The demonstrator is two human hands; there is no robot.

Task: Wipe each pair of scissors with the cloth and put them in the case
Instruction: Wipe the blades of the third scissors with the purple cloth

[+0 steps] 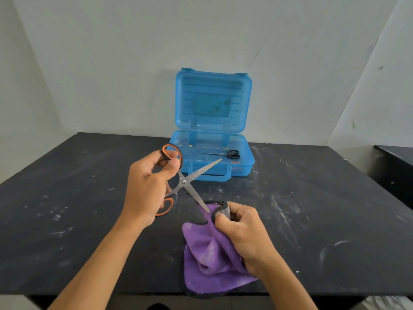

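My left hand (146, 186) grips the orange-and-black handles of a pair of scissors (187, 183), held above the table with the blades spread wide. The lower blade's tip reaches into the purple cloth (210, 256). My right hand (242, 231) grips that cloth bunched at its top edge, pinching it by the blade tip; the rest hangs down to the table's front edge. Behind stands the open blue case (245, 166), lid upright. A small black-handled pair of scissors (230, 154) lies inside its tray, and an orange handle (235, 162) shows by the front wall.
The black table (312, 209) is scuffed with white marks and backs onto a white wall. A dark counter (395, 166) stands at the far right. The case handle (214, 176) sticks out toward me.
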